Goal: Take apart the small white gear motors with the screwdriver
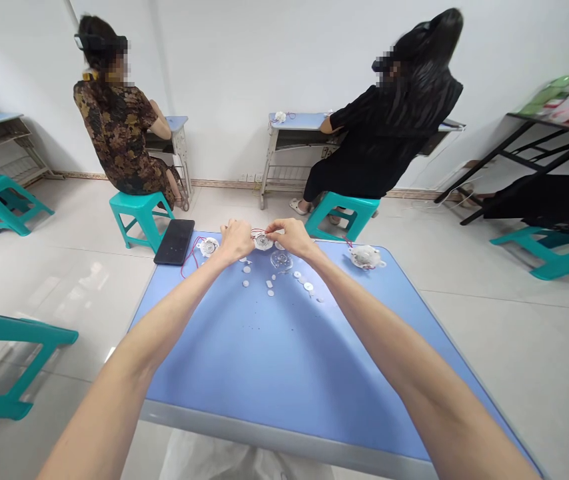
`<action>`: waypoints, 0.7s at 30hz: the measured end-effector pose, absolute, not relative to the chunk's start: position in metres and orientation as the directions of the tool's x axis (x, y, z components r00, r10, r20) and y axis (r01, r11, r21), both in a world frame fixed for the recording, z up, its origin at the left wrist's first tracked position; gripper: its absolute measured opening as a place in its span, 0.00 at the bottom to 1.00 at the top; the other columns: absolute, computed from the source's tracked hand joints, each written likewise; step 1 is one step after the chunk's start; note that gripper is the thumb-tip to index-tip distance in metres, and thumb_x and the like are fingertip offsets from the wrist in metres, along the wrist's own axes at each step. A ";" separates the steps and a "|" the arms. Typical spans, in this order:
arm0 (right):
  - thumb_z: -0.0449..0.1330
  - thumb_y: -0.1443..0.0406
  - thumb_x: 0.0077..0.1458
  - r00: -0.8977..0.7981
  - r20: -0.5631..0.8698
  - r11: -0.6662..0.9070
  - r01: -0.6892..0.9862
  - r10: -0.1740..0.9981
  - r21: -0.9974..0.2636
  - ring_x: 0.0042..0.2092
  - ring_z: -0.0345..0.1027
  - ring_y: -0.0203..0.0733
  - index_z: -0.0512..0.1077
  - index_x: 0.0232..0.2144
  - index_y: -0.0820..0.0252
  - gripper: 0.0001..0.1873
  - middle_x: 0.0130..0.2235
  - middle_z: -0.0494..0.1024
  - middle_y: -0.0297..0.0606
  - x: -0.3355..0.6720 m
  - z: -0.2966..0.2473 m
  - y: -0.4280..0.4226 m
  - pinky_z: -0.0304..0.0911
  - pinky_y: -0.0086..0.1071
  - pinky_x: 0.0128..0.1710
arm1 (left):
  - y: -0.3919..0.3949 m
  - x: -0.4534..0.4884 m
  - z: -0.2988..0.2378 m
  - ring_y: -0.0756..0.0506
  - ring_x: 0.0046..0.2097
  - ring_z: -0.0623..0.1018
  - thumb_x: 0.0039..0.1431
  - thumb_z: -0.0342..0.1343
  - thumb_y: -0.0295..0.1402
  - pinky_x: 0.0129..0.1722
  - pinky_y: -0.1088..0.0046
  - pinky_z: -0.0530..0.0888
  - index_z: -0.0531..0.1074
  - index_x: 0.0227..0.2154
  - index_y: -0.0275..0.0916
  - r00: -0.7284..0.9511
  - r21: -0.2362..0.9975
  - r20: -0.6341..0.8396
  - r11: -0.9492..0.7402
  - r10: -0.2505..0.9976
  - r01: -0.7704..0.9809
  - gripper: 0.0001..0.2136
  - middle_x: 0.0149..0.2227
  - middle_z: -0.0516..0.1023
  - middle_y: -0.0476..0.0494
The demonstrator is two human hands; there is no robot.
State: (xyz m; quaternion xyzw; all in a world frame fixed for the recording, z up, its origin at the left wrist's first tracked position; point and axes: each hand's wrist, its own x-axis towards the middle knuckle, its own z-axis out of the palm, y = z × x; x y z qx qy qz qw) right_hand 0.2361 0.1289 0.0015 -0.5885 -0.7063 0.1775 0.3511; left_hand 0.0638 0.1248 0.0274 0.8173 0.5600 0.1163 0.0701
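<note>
My left hand (237,241) and my right hand (292,238) meet at the far edge of the blue table (284,360). Between them lies a small round white plastic part (263,241) with thin red wire (258,232) at its top, and my right fingertips pinch that wire. My curled left fingers hide whether that hand grips anything. Left of my left hand sits a similar round part (208,247) with a looping red wire (187,257). A clear plastic dome (281,261) and several small white discs (269,285) lie just below my hands.
A black phone (174,241) lies at the table's far left corner. A larger white round part (366,257) sits at the far right. Two seated people work at desks against the wall ahead. Teal stools (139,217) stand around the tiled floor.
</note>
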 end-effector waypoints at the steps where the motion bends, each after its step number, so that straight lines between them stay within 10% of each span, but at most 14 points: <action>1: 0.63 0.68 0.46 -0.066 0.287 0.246 0.714 0.956 -0.656 0.35 0.74 0.42 0.79 0.26 0.57 0.05 0.30 0.83 0.35 0.236 0.001 0.129 0.64 0.34 0.40 | 0.126 0.064 0.026 0.34 0.52 0.72 0.52 0.52 0.23 0.48 0.56 0.68 0.78 0.29 0.36 0.346 0.242 0.109 -0.363 0.932 0.900 0.09 0.38 0.80 0.33; 21: 0.59 0.69 0.51 -0.198 0.265 0.322 0.732 0.944 -0.600 0.40 0.74 0.43 0.79 0.32 0.57 0.08 0.36 0.83 0.35 0.239 0.005 0.113 0.64 0.33 0.43 | 0.119 0.057 0.026 0.37 0.51 0.74 0.50 0.54 0.25 0.50 0.58 0.64 0.80 0.31 0.37 0.405 0.285 0.072 -0.408 0.912 0.868 0.09 0.37 0.82 0.38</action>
